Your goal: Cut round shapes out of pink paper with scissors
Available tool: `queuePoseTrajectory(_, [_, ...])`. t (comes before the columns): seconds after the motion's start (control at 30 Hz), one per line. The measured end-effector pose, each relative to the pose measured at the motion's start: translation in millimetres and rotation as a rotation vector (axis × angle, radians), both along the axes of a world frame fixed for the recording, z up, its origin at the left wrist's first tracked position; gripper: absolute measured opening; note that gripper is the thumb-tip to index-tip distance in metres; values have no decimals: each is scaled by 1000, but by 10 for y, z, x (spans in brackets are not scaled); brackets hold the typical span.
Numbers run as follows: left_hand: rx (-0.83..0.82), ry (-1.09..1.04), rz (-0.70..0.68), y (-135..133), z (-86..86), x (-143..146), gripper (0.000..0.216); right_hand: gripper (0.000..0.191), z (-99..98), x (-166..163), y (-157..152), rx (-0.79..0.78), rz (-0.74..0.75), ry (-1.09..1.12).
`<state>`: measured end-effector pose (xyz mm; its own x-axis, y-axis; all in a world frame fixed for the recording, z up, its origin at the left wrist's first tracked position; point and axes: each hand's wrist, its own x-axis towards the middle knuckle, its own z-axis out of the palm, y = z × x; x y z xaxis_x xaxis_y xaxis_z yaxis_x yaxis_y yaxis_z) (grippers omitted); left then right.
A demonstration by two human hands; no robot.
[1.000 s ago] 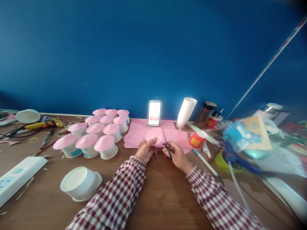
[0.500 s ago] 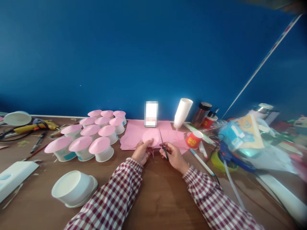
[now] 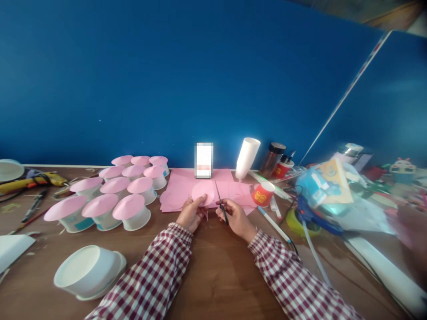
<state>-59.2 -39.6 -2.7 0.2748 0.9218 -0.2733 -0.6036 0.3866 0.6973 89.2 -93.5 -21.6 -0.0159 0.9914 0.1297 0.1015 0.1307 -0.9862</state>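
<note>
My left hand (image 3: 192,214) pinches a round pink paper disc (image 3: 203,191) between thumb and fingers, with a narrow strip of paper hanging below. In my right hand (image 3: 235,218) is a pair of scissors (image 3: 219,198) with dark handles. Its long blade points away from me and stands close to the disc's right edge. Whether the blades touch the paper I cannot tell. Both hands are over the near edge of a pile of pink paper sheets (image 3: 176,178). My fingers partly hide the scissors' handles.
On the left, several white cups carry pink cone tops (image 3: 128,206). Nearer lies a white tub (image 3: 80,271). A stack of white cups (image 3: 247,155), a red cup (image 3: 263,194), a marker (image 3: 274,224) and a plastic bag (image 3: 360,213) are on the right. A yellow glue gun (image 3: 33,182) is far left.
My view has turned to the right, so the scene sits further left. Both hands keep their hold on the paper disc and scissors. A blurred shape has come in at the right edge.
</note>
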Motion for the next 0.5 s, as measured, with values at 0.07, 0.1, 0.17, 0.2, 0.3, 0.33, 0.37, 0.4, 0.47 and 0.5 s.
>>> queuePoseTrajectory(0.07, [3,-7,8,2,-4,-1,10,34,-2,-1,2,4,1,0])
queuePoseTrajectory(0.1, [2,-7,8,3,-5,-2,10,34,-2,-2,2,5,1,0])
queuePoseTrajectory(0.17, [-2,1,1,3,-6,-3,9,34,2,-4,2,7,2,-5])
queuePoseTrajectory(0.2, [-4,3,-2,4,-7,-3,10,34,5,-4,1,9,1,-11])
queuePoseTrajectory(0.3, [-2,-7,-2,7,-24,-4,12,34,10,-2,-4,25,-5,-35])
queuePoseTrajectory(0.33, [1,-12,-2,10,-34,-3,14,34,11,-1,-7,32,-7,-41])
queuePoseTrajectory(0.37, [4,-14,-3,12,-45,-3,15,35,12,1,-10,34,-6,-45])
queuePoseTrajectory(0.4, [10,-17,-5,16,-57,-3,16,35,14,2,-13,35,-5,-48])
queuePoseTrajectory(0.47, [22,-24,-1,22,-77,-2,17,36,19,4,-21,37,-8,-63])
queuePoseTrajectory(0.5, [29,-28,3,24,-83,-1,17,37,24,4,-25,38,-8,-73])
